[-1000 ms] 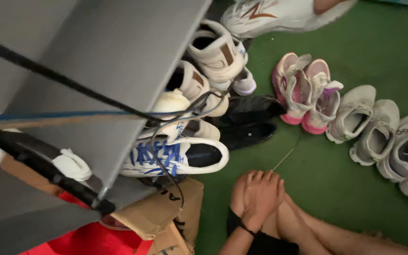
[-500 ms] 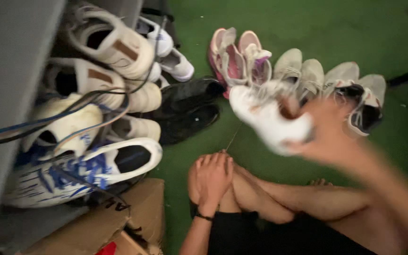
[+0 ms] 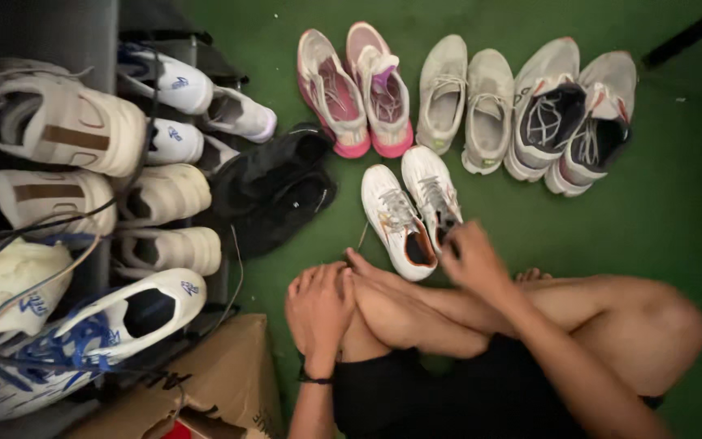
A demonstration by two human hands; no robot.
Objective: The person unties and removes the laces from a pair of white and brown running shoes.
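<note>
The person sits cross-legged on the green floor (image 3: 676,219). The right hand (image 3: 471,258) rests at the heel end of the right shoe of a white sneaker pair (image 3: 412,213); its fingers curl over the shoe's collar, though motion blur hides whether they actually grip it. The pair lies side by side on the floor just in front of the crossed legs, toes pointing away. The left hand (image 3: 318,307) lies relaxed and open on the person's bare foot (image 3: 400,313), holding nothing, with a dark band at the wrist.

Farther off, in a row, stand a pink pair (image 3: 355,85), a pale grey pair (image 3: 465,97) and a white-and-black pair (image 3: 570,114). A black pair (image 3: 274,191) lies to the left of the white sneakers. At far left a rack (image 3: 50,32) holds cream and white shoes, with a white-and-blue shoe (image 3: 83,341) nearest. A cardboard box (image 3: 221,382) sits near the left knee.
</note>
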